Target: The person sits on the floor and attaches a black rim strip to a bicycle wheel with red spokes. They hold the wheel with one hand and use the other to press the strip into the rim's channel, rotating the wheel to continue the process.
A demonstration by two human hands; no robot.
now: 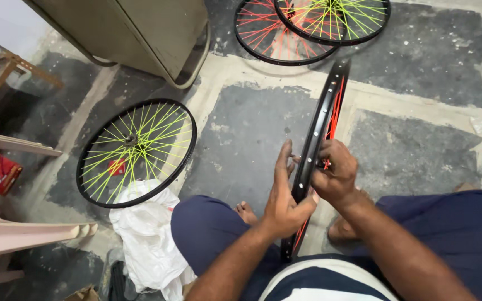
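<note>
A black bicycle wheel rim (pixel 323 120) with red spokes stands upright on edge between my knees. My left hand (pixel 282 198) rests against the rim's left side, fingers straight and thumb hooked over its edge. From the right, my right hand (pixel 336 173) reaches in with its fingers pinched on a red spoke near the rim. The lower part of the wheel is hidden behind my hands and shirt.
A black wheel with yellow-green spokes (pixel 136 150) lies flat on the floor at left, beside a white plastic bag (pixel 149 245). Two more wheels (pixel 308 25) lie at the top. A metal cabinet (pixel 140 33) stands at upper left, stacked plastic chairs (pixel 6 234) at far left.
</note>
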